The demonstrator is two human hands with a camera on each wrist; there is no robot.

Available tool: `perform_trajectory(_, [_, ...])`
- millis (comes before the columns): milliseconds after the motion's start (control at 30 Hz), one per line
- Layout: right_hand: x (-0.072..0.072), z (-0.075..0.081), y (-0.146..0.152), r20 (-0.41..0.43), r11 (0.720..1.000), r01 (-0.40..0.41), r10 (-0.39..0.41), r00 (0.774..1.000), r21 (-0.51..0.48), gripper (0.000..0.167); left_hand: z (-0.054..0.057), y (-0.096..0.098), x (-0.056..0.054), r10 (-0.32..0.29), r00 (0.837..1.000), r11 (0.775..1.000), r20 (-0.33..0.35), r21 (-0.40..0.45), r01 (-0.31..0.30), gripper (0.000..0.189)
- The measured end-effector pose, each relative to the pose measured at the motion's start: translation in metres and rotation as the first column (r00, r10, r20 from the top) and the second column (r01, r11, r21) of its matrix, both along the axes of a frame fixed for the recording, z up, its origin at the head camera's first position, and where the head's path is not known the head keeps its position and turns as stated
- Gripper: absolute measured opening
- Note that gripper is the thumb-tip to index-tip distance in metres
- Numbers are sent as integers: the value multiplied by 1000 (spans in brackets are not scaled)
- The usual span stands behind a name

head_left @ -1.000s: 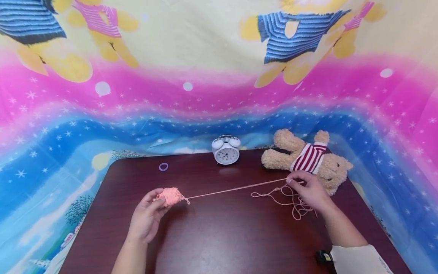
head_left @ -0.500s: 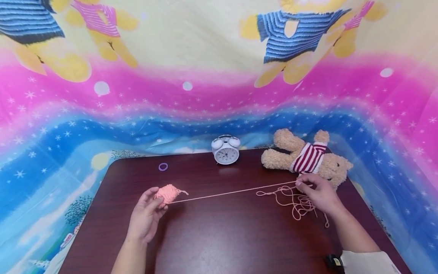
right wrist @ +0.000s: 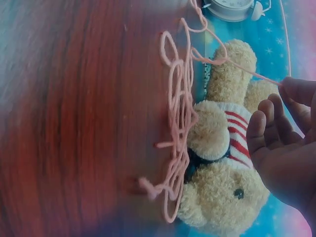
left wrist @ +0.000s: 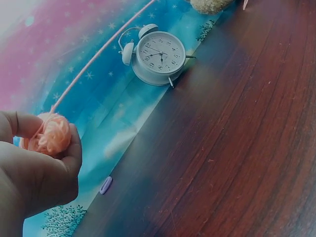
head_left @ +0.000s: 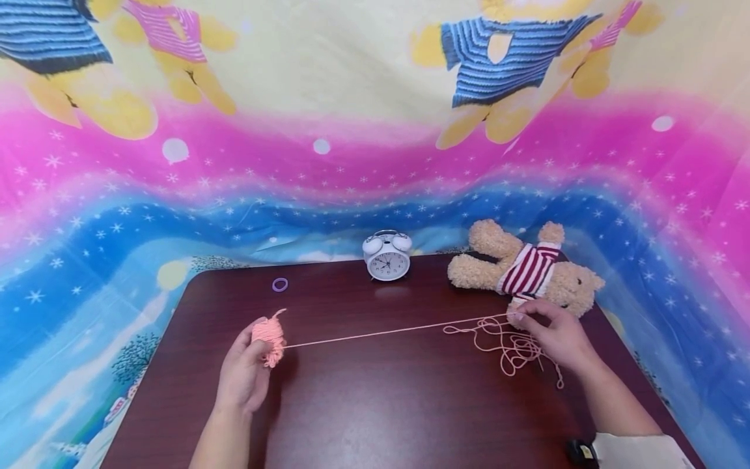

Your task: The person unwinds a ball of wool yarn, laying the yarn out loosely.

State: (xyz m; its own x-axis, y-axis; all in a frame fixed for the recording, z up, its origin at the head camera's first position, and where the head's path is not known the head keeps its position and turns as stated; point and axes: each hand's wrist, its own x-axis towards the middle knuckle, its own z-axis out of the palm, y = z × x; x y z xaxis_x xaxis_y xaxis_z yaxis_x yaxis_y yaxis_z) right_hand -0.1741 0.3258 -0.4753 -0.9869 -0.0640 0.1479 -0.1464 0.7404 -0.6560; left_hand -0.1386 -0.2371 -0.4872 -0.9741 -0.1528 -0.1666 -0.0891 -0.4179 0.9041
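Note:
My left hand grips a small ball of peach yarn above the table's left half, thumb in front of it. In the left wrist view the yarn ball sits between curled fingers and thumb. One straight strand runs from it across the table to my right hand, which pinches it between thumb and fingertips. Under the right hand, a loose tangle of the same yarn lies in loops. The right wrist view shows the tangle beside a teddy bear, with the right hand's other fingers bent.
The teddy bear in a striped shirt lies on its back at the table's far right. A white alarm clock stands at the back edge. A purple ring lies back left. A patterned cloth hangs behind.
The left hand has turned the yarn ball, so its loose end now points up. The right hand has moved right and slightly down, drawing the pinched strand longer.

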Motion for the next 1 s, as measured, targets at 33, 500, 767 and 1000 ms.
perform_trajectory(33, [1, -1, 2, -13, 1000, 5, -4, 1000, 13, 17, 0, 0, 0, 8, 1000, 1000, -14, 5, -8, 46])
perform_trajectory(500, [14, -8, 34, 26, 996, 70, -72, 997, 50, 29, 1, -10, 2, 136, 991, 986, 12, 99, -136, 38])
perform_trajectory(767, [24, -18, 56, 6, 987, 139, -140, 990, 76, 28, 0, -18, 3, 152, 988, 982, -2, 114, -151, 37])
perform_trajectory(1000, [31, -28, 71, 40, 980, 183, -187, 982, 83, 35, -1, -24, 5, 178, 984, 969, -13, 175, -173, 30])
